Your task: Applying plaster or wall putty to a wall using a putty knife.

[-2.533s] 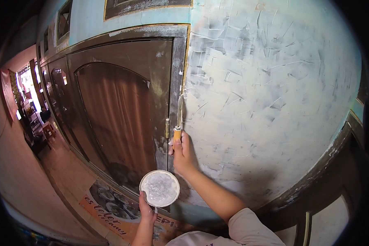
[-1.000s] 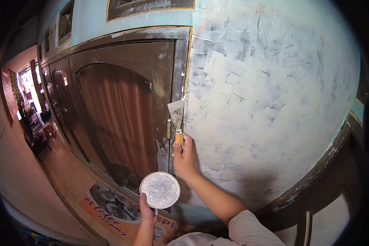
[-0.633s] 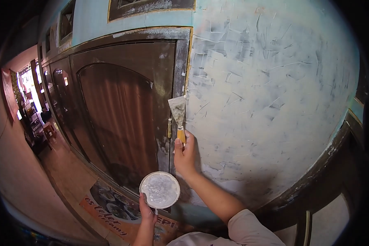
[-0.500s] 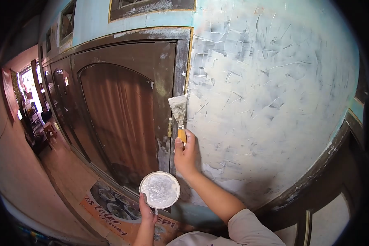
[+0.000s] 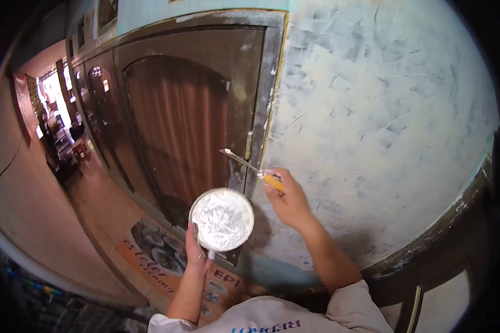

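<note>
My right hand [image 5: 288, 197] is closed round the yellow handle of a putty knife [image 5: 272, 182]. Its blade is turned nearly edge-on, points up and left, and carries a bit of white paste at the tip. Below and to the left, my left hand [image 5: 197, 244] grips a round tub of white putty [image 5: 223, 219] by its side and underside. The putty's surface is rough and streaked. Blade and tub are apart. To the right stands a wall [image 5: 366, 139] coated with patchy white and grey putty strokes; the knife is in front of the door frame beside it.
A brown door [image 5: 244, 100] with a curtained arched pane [image 5: 178, 122] stands ahead. A printed banner [image 5: 150, 258] lies on the tiled floor. At the far left a passage leads to a stool [image 5: 81, 150]. Dark wooden trim [image 5: 428, 238] edges the wall's lower right.
The putty knife has come down and turned from showing its flat blade to nearly edge-on. The tub has risen closer to it. The view has shifted as well.
</note>
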Motion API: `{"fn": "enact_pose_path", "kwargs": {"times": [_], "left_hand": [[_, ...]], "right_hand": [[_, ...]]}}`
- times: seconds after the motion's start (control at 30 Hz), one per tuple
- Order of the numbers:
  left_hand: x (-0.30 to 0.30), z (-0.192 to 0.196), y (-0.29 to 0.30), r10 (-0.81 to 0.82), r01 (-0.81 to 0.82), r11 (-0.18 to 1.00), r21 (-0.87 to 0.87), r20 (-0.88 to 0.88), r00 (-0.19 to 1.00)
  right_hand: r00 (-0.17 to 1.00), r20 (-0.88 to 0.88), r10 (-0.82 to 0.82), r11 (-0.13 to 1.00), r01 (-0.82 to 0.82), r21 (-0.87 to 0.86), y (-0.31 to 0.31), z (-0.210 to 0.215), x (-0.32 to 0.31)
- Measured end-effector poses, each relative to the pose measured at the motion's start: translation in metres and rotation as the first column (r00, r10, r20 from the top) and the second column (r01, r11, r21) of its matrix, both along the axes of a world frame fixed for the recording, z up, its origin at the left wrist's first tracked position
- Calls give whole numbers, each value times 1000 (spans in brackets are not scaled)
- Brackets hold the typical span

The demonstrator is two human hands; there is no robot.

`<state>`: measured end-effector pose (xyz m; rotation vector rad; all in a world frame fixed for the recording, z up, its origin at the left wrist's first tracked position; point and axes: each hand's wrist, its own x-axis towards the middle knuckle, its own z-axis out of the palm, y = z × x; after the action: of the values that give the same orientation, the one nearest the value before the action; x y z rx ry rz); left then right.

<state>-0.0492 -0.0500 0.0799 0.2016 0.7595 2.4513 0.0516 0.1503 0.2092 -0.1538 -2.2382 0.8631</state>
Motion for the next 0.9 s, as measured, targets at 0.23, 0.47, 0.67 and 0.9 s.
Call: {"fn": "enact_pose_path", "kwargs": {"times": [0.23,0.47,0.67,0.9], "left_hand": [[14,26,-7,19,-18,999,31,-6,1000],[36,33,-7,37,-37,999,18,-49,998],[41,28,-4,96,-97,995,-10,-42,994],[44,-7,0,191,-206,972,-109,-136,972]], "right_hand": [[989,80,-122,943,91,319,0,6,42],[962,-42,-269,874,263,408,4,9,59],[968,-109,-225,933,247,262,11,9,72],[990,139,-38,964,0,265,4,11,99]]}}
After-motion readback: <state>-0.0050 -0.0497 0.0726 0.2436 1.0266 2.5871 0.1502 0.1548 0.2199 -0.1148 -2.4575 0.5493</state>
